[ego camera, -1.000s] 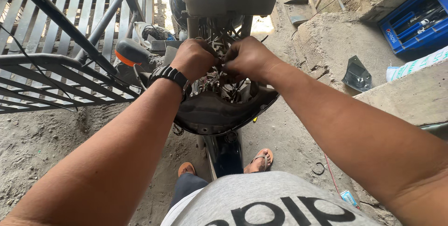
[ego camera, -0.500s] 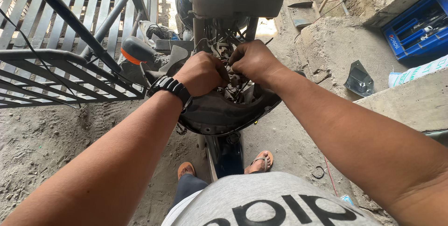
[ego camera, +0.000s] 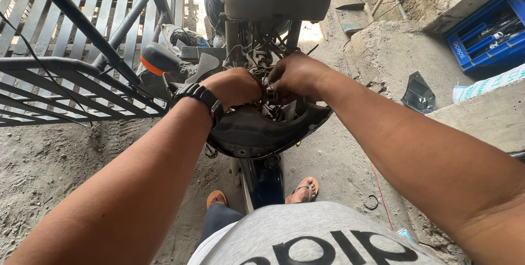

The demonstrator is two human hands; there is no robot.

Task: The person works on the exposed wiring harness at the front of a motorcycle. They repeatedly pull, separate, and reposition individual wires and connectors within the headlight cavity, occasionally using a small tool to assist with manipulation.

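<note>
A motorcycle front stands before me with its black headlight shell [ego camera: 257, 134] hanging open below a tangle of wires [ego camera: 261, 62]. My left hand [ego camera: 232, 87], with a black wristwatch [ego camera: 199, 98] on the wrist, is closed around the wire bundle at the shell's upper edge. Right beside it, my right hand [ego camera: 295, 73] pinches the same wires and connectors. The fingertips of both hands are hidden among the wiring. An orange turn signal [ego camera: 156, 60] sticks out on the left. The dark front fender [ego camera: 262, 180] runs down between my sandalled feet.
A grey metal gate [ego camera: 71, 68] lies tilted at the left. A blue plastic crate [ego camera: 486, 32] with tools sits at the upper right, near a concrete ledge [ego camera: 481, 117] and a black plastic part [ego camera: 418, 95]. The ground is dusty concrete.
Both hands have shifted slightly down and right in view while staying on the wires; the camera has tilted a little.
</note>
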